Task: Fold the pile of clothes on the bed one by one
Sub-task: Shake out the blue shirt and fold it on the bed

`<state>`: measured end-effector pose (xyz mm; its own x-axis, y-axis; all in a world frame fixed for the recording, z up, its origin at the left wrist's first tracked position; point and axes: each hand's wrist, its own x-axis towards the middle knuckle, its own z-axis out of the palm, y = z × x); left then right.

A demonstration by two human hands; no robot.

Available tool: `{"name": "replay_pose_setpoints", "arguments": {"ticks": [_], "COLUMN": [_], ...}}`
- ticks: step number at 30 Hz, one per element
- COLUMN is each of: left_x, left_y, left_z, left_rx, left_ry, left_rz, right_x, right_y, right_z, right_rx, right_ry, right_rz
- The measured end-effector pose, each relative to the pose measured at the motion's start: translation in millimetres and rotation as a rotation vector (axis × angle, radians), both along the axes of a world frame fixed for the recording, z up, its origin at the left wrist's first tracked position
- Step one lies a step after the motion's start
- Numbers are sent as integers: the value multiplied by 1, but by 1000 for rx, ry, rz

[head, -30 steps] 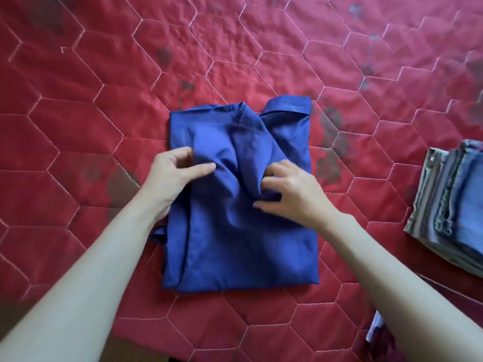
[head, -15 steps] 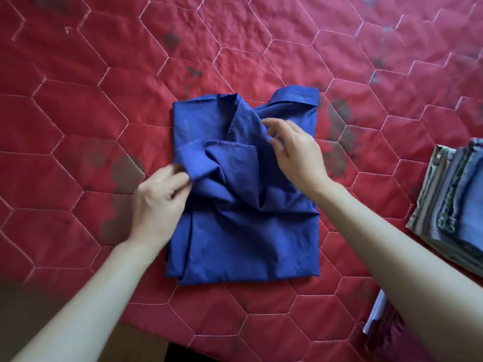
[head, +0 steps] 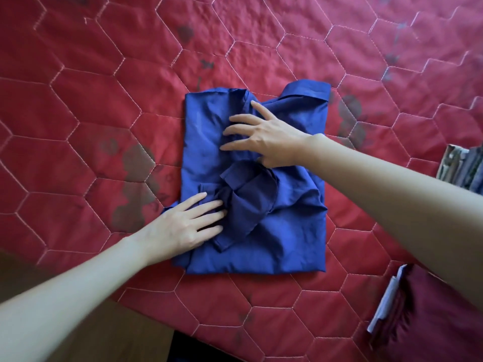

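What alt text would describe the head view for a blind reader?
Two open hands, left hand and right hand, press flat on a partly folded blue shirt on a red quilted bedspread. Folded clothes lie at the right edge.

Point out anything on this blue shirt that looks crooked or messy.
The sleeve lies bunched and twisted across the blue shirt, not flat. The left hand and right hand press flat beside it. The collar sticks up unevenly.
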<state>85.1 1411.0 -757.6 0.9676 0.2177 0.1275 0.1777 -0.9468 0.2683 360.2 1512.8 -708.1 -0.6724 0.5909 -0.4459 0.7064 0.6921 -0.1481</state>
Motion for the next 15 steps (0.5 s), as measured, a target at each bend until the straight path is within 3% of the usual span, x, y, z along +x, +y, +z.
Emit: {"name": "replay_pose_setpoints", "arguments": {"ticks": [5, 10, 12, 15], "left_x": [4, 3, 1, -2], "left_y": [4, 1, 0, -2], "left_z": [7, 11, 9, 3], "left_rx": [-50, -114, -122, -133], "left_ry": [-44, -71, -72, -89], "left_rz": [25, 107, 125, 132], "right_x": [9, 54, 80, 120], "right_y": [9, -2, -6, -7], "right_z": [7, 23, 26, 23], "right_rx": [-37, 1, 62, 119], "right_ry": [91, 411, 395, 200], "right_rz": [-148, -324, -378, -462]}}
